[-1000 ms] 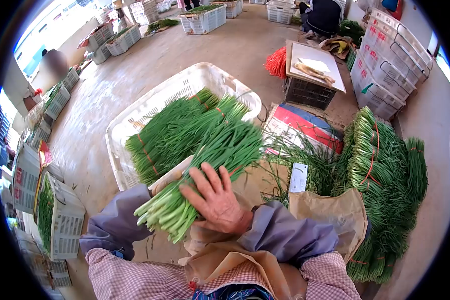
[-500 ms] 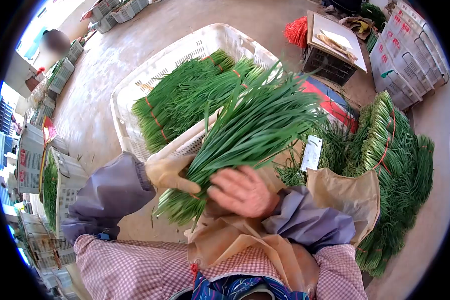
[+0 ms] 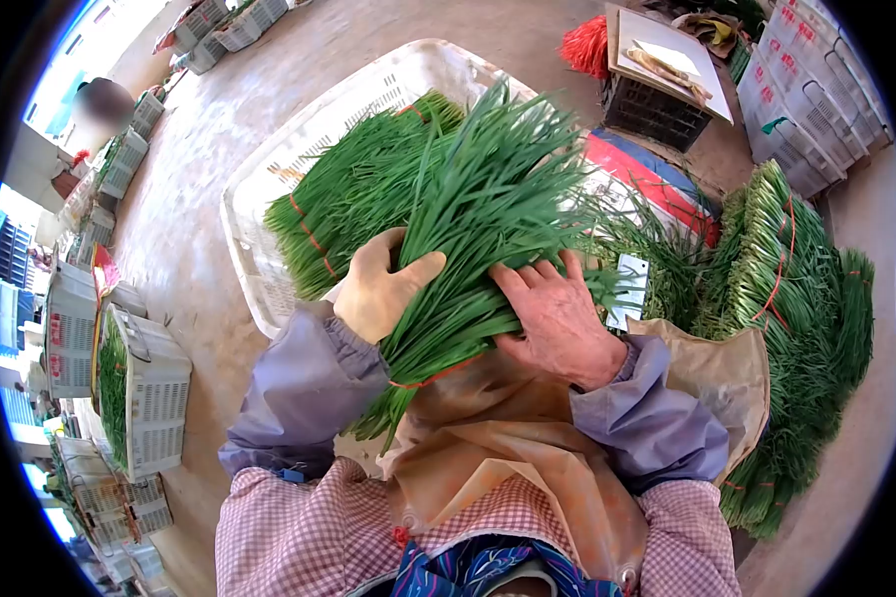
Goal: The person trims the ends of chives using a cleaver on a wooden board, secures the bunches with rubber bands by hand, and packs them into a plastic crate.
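A large bunch of green chives lies slanted in front of me, leaf tips pointing up and away. An orange-red band crosses its lower part. My left hand, in a pale glove, grips the bunch from the left, thumb on top and the other fingers partly hidden. On the right side, my bare right hand curls its fingers into the leaves. Behind the bunch, a white plastic crate holds several banded chive bundles.
Stacked chives with red bands stand at my right, beside a brown cloth flap and a white tag. Farther back are a board-topped dark crate, red strands and stacked white crates. More crates line the left.
My left hand has moved right and up along the bunch. My right hand has shifted right and now curls into the leaves. The leaf tips have swung left, more upright.
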